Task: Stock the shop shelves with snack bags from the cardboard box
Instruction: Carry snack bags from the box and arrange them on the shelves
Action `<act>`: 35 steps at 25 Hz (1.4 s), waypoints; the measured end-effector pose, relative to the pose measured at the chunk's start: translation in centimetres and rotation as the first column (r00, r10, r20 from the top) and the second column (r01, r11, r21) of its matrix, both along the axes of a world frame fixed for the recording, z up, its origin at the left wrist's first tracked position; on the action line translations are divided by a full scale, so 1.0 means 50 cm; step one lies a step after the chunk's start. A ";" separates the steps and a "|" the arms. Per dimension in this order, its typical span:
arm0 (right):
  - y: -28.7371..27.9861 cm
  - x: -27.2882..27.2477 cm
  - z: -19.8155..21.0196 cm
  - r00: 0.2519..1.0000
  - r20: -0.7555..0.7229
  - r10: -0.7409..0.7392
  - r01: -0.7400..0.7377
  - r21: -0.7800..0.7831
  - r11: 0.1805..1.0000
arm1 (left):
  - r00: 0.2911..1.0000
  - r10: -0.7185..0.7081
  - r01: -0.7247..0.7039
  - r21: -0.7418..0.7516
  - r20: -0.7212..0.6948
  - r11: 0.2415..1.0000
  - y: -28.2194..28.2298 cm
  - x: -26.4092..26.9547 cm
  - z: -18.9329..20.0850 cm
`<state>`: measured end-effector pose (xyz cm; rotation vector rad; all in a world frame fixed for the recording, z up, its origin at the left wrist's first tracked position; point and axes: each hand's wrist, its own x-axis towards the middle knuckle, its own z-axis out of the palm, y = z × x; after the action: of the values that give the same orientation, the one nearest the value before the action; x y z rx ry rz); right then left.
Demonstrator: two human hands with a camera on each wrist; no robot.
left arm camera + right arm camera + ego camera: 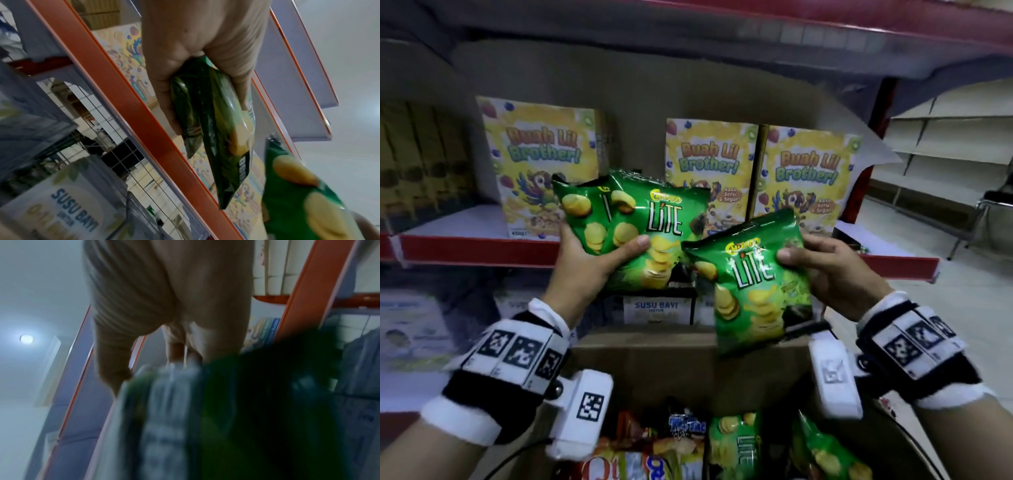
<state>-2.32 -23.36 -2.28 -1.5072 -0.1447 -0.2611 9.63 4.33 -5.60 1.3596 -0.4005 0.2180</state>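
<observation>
My left hand (599, 253) grips two green Lite chip bags (640, 219) stacked together, thumb across the front, in front of the red-edged shelf (479, 251). The left wrist view shows the same hand (197, 68) pinching those bags (224, 129) edge-on. My right hand (822, 270) holds a third green Lite bag (753, 284) by its right side, thumb on the front, lower and to the right. In the right wrist view that bag (236, 418) is a dark blur under the fingers (115, 356). The open cardboard box (674, 359) below holds several more snack bags (736, 445).
Yellow Buah Lil Brother cereal boxes (541, 164) stand on the shelf, with a gap between the left one and the right pair (804, 174). Susu Bayi boxes (657, 310) sit on the shelf below. Bare white shelving (945, 144) stands far right.
</observation>
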 end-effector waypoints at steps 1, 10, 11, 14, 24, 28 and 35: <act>0.012 0.001 0.005 0.999 0.035 -0.014 0.011 0.076 0.997 | 1.000 -0.016 0.016 -0.006 -0.001 1.000 -0.011 -0.005 0.000; 0.071 0.032 -0.004 0.934 0.052 -0.354 0.344 0.140 0.929 | 0.992 -0.124 0.120 -0.153 -0.019 0.981 -0.089 -0.057 -0.007; 0.072 0.030 -0.002 0.930 0.059 -0.363 0.351 0.152 0.924 | 0.993 -0.119 0.115 -0.147 -0.018 0.982 -0.091 -0.056 -0.005; 0.075 0.022 0.016 0.958 0.090 -0.273 0.245 0.239 0.940 | 0.998 -0.067 0.068 -0.119 0.015 0.991 -0.096 -0.046 0.002; 0.109 0.116 -0.009 0.890 0.281 -0.359 0.352 0.078 0.933 | 0.981 0.146 -0.121 -0.184 0.131 0.975 -0.133 0.036 -0.009; 0.123 0.152 0.016 0.896 0.233 -0.377 0.393 -0.024 0.919 | 0.972 0.226 -0.211 -0.182 0.067 0.960 -0.124 0.061 0.015; 0.173 0.130 0.189 0.953 -0.010 -0.303 0.301 -0.092 0.949 | 0.947 0.276 -0.288 -0.052 -0.166 0.956 -0.063 0.000 0.188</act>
<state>4.19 -14.73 7.19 -1.6200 0.0973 -0.4865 9.63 1.21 3.82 1.3461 -0.0626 0.3565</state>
